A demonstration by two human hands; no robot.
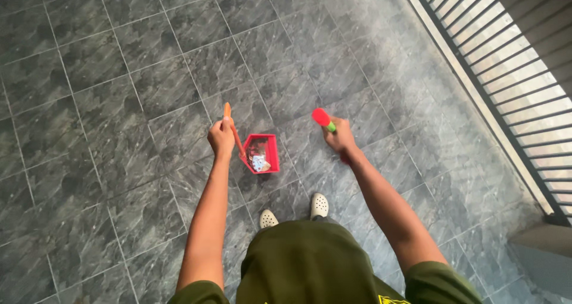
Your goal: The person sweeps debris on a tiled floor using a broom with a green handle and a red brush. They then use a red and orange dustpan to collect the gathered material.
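My left hand (220, 138) grips the orange handle (229, 118) of a red dustpan (264, 153), which hangs just above the grey tiled floor and holds scraps of litter. My right hand (340, 139) is closed around a stick with a red cap and green shaft (323, 119); the rest of the stick is hidden behind my hand and arm. The two hands are level with each other, the dustpan between them. Below them I see my pale shoes (319, 205) and olive-green clothes.
Grey marbled floor tiles (119, 71) stretch all around me. A dark metal railing (500, 71) with bright light behind it runs along the right side, ending at a grey ledge (542, 250) at the lower right.
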